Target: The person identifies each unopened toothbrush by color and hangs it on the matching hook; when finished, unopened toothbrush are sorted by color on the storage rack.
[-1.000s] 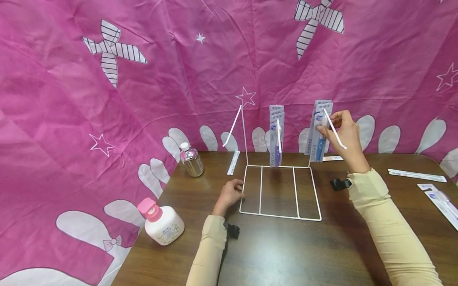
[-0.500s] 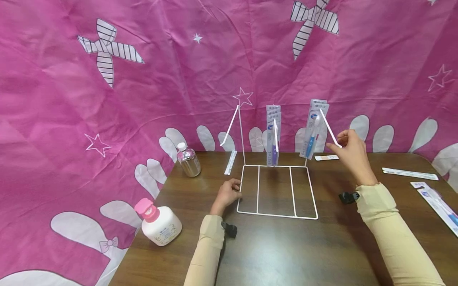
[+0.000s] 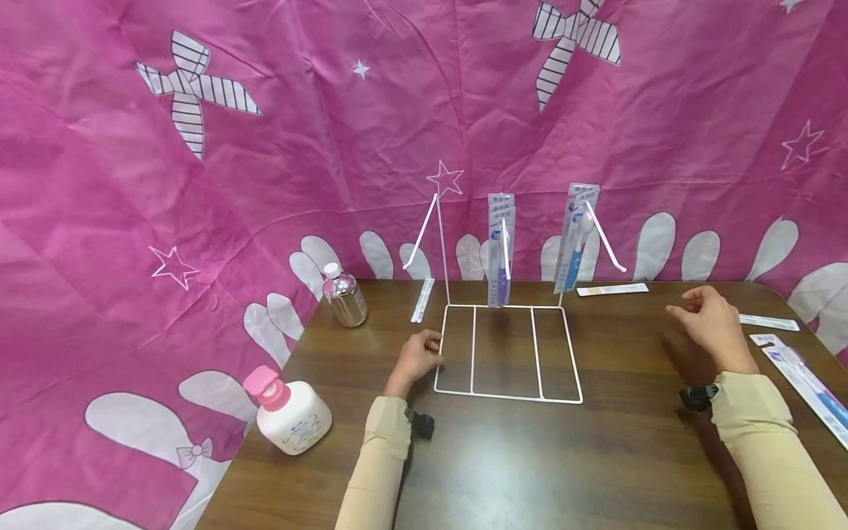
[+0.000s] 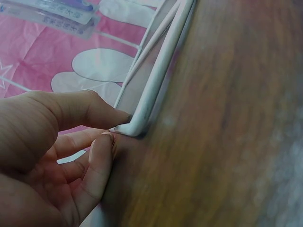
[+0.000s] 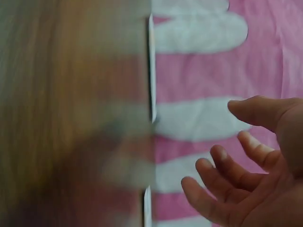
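Note:
A white wire rack (image 3: 506,352) stands on the brown table (image 3: 530,456). A purple toothbrush pack (image 3: 500,250) hangs on its middle peg and a blue one (image 3: 575,239) on the right peg; the left peg (image 3: 424,232) is bare. My left hand (image 3: 420,353) rests at the rack's front left corner. In the left wrist view its thumb and index finger (image 4: 102,156) pinch the wire corner (image 4: 137,125). My right hand (image 3: 712,324) hovers over the table to the right of the rack, fingers (image 5: 222,165) loosely spread and holding nothing.
A silver bottle (image 3: 343,296) and a white lotion bottle with a pink cap (image 3: 288,412) stand at the left. Flat packs lie behind the rack (image 3: 422,299) (image 3: 612,289) and at the right edge (image 3: 768,322), with another toothbrush pack (image 3: 804,383) there. Pink cloth hangs behind.
My right hand let go of the blue toothbrush pack on the right peg and dropped down and to the right, low over the table. The left hand stayed at the rack corner.

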The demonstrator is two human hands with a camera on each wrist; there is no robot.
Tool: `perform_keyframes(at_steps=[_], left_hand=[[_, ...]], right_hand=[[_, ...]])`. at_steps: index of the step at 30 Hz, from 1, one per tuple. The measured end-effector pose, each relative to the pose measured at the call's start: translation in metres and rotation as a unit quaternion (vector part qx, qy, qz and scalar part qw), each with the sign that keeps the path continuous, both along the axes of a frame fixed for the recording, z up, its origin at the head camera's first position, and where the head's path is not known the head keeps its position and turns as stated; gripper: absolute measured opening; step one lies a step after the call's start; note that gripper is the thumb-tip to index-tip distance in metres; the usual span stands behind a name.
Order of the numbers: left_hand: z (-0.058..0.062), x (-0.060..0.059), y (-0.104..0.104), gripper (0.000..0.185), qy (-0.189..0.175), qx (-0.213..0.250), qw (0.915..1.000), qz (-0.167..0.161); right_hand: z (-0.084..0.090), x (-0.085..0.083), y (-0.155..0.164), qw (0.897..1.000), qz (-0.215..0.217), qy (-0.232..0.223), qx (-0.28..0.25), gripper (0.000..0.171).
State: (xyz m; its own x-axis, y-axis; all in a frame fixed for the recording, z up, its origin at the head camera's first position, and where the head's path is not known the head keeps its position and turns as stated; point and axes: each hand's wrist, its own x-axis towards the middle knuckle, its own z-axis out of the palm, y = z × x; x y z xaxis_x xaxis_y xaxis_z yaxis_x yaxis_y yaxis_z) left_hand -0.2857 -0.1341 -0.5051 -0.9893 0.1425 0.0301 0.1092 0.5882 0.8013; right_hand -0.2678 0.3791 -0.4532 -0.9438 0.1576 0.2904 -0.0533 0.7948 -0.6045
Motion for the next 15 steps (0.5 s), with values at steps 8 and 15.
perform_keyframes(at_steps=[8, 15], left_hand=[[0.004, -0.004, -0.001, 0.048, 0.002, 0.004, 1.0, 0.004], [0.006, -0.005, -0.001, 0.047, 0.006, -0.002, 1.0, 0.0]], right_hand=[[-0.002, 0.018, 0.052, 0.997, -0.016, -0.071, 0.037, 0.044], [-0.002, 0.039, 0.082, 0.988, -0.087, -0.111, 0.069, 0.045]])
